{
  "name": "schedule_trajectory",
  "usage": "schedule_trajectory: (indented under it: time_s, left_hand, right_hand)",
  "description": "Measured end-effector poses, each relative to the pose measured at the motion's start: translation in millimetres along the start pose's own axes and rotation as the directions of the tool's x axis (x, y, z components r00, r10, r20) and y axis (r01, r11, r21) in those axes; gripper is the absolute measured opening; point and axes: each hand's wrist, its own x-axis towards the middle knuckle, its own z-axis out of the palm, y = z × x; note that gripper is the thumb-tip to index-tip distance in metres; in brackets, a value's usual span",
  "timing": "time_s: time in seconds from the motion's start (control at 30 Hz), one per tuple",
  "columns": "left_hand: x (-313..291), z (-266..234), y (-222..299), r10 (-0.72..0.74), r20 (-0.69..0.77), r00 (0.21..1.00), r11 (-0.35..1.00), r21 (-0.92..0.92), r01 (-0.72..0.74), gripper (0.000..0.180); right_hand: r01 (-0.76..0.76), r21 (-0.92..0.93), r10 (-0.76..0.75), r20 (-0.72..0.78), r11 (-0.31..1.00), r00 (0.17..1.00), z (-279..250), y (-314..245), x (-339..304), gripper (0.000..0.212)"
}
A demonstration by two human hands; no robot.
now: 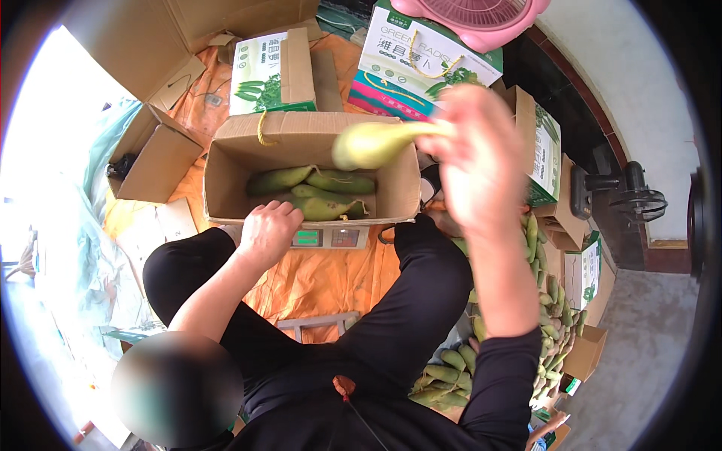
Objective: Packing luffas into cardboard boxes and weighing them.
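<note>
Head camera view: an open cardboard box is standing between the person's black-trousered knees, and a digital scale with a green-lit display is showing just below its near edge. The right hand is gripping a pale green radish by its thin end, and both are blurring above the box's far right corner, the radish's thick end pointing left over the opening. The left hand is resting on the box's near rim, its fingers bending over the edge; whether it is gripping the cardboard, I cannot tell. Several darker green radishes are lying inside the box. A heap of loose radishes is spreading to the box's right and nearer the person. Printed white-and-green cartons are standing beyond the box, with a pink plastic item sitting beside them. A smaller brown carton is lying open to the box's left, while a small black fan is standing well to its right. An orange sheet is stretching around the box.
</note>
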Motion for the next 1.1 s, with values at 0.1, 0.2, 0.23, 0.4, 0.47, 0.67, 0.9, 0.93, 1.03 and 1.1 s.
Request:
schedule_trajectory:
  time_s: [0.1, 0.2, 0.23, 0.4, 0.47, 0.67, 0.9, 0.93, 1.03, 1.1]
  left_hand:
    - [-1.3, 3.4, 0.4, -0.009, -0.008, 1.0, 1.0, 0.004, 0.009, 0.007]
    - [-1.2, 3.7, 1.1, -0.017, -0.009, 1.0, 1.0, -0.008, 0.017, 0.006]
    - [-0.3, 2.9, 2.5, -0.019, -0.009, 1.0, 1.0, -0.006, 0.019, 0.01]
    - [-3.2, 1.9, 1.1, -0.03, 0.01, 0.999, 0.999, 0.01, 0.03, 0.015]
    - [0.1, 0.7, 4.7, -0.011, 0.014, 1.0, 1.0, 0.02, 0.011, 0.011]
    - [4.8, 4.3, 2.9, -0.043, 0.04, 0.998, 0.998, 0.038, 0.042, 0.011]
    - [8.5, -4.6, 7.9, -0.083, 0.037, 0.996, 0.997, 0.003, 0.083, 0.016]
    - [9.4, -3.2, 9.4, -0.077, 0.023, 0.997, 0.997, -0.003, 0.077, 0.017]
    - [9.1, -0.6, 8.3, -0.085, 0.033, 0.996, 0.996, -0.002, 0.085, 0.018]
    - [7.6, -2.4, 10.1, -0.075, 0.034, 0.997, 0.997, 0.009, 0.075, 0.019]
  right_hand:
    - [-0.137, 0.064, 0.137, 0.01, 0.989, 0.991, 50.4, 67.8, 20.2, 0.026]
    - [-0.313, 0.234, 0.294, 0.112, 0.921, 0.949, 78.2, 120.7, 18.4, 0.027]
    - [-0.37, 0.293, 0.345, 0.135, 0.881, 0.929, 78.2, 133.4, 17.1, 0.028]
    - [-0.51, -0.512, 0.604, 0.022, 0.691, 0.797, 31.1, 171.0, 2.8, 0.023]
    - [-0.23, -0.786, 0.503, 0.116, 0.573, 0.857, -5.1, 182.3, -6.4, 0.022]
    - [-0.29, -0.636, 0.475, 0.137, 0.715, 0.869, -45.4, 71.2, -13.3, 0.026]
    - [-0.451, -0.575, 0.375, -0.254, 0.683, 0.892, -152.3, 16.3, -107.8, 0.024]
    - [-0.495, -0.534, 0.394, -0.3, 0.685, 0.869, -173.3, 22.1, -133.0, 0.023]
    - [-0.741, -0.436, 0.493, -0.558, 0.51, 0.667, -215.0, 49.9, -212.9, 0.026]
    - [-0.821, -0.353, 0.552, -0.612, 0.449, 0.566, -238.0, 79.1, -272.7, 0.025]
